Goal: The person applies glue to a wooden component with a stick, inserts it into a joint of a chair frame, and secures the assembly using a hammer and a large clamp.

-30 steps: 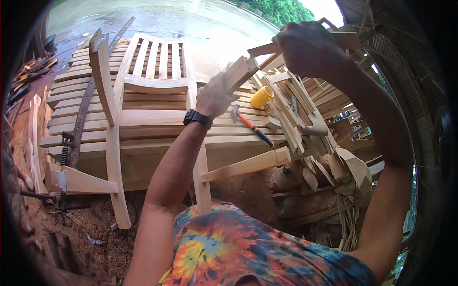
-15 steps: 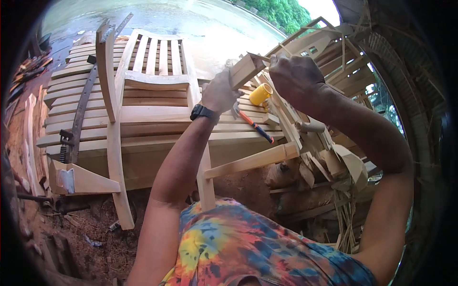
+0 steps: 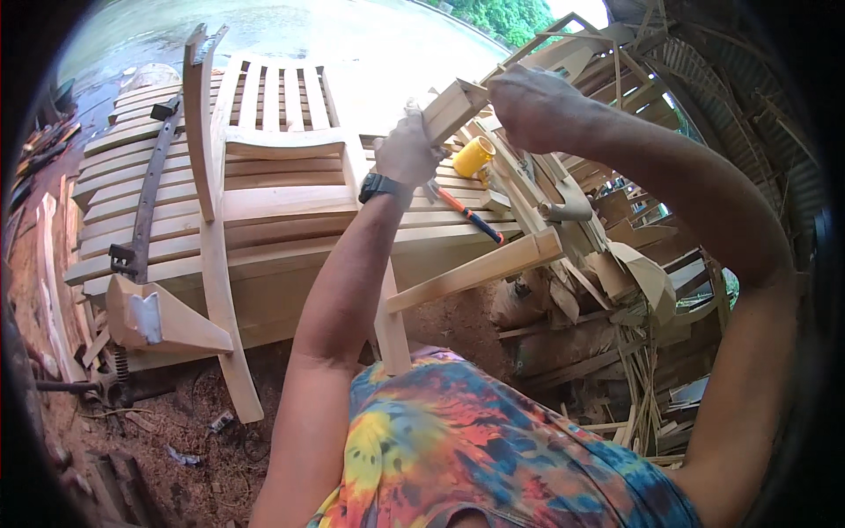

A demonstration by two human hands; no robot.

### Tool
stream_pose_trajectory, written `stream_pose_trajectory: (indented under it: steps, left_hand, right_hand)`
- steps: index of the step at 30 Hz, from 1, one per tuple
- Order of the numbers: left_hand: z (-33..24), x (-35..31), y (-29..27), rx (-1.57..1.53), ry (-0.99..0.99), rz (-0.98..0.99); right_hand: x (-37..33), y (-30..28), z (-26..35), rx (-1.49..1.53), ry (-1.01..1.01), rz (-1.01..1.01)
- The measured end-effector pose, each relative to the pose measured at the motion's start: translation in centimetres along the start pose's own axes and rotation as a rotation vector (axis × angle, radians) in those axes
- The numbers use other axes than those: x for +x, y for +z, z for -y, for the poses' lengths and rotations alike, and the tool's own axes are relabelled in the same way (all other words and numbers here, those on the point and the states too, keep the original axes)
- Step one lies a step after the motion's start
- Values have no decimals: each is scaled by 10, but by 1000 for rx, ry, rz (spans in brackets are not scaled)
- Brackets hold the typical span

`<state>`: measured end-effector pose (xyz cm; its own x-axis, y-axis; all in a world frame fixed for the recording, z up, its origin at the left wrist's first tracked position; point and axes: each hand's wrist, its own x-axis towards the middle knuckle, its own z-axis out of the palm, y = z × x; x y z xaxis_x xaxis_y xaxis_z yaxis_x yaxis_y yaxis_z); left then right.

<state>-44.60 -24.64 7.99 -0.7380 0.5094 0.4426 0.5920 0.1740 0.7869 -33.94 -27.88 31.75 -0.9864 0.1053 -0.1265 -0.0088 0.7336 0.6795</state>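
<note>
slats (image 3: 440,236) below; left hand (image 3: 407,158) clasps wooden bar (image 3: 451,112), right hand (image 3: 535,107) curled, grip hidden.

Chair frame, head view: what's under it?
Under the chair frame are rows of pale wooden slats, visible through its openings and past its left side. Whatever lies directly beneath its own wood is covered, so I can't confirm contact.

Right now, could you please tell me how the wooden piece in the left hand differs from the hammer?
The wooden piece is plain pale wood, while the hammer has an orange and dark handle. The wooden piece is thick and square-edged; the hammer's handle is slimmer. The left hand grips the wooden piece, whereas the hammer lies unheld on the slats. Both look longer than they are wide.
</note>
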Motion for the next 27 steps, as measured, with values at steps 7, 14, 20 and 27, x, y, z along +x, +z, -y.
stream_pose_trajectory:
  steps: [7, 14, 20, 27]
  left_hand:
    - [0, 1, -1, -2, -20, 66]
    - [1, -1, -1, -5, -5, 39]
    - [-2, -2, -2, 0, 15, 27]
    - [3, -4, -7, -16, 45, -1]
  right_hand:
    - [-14, 23, 27, 282, 97, 178]
    - [-35, 12, 18, 266, 134, 61]
    - [-10, 42, -18, 261, 154, -24]
    - [-48, 2, -30, 397, 60, 27]
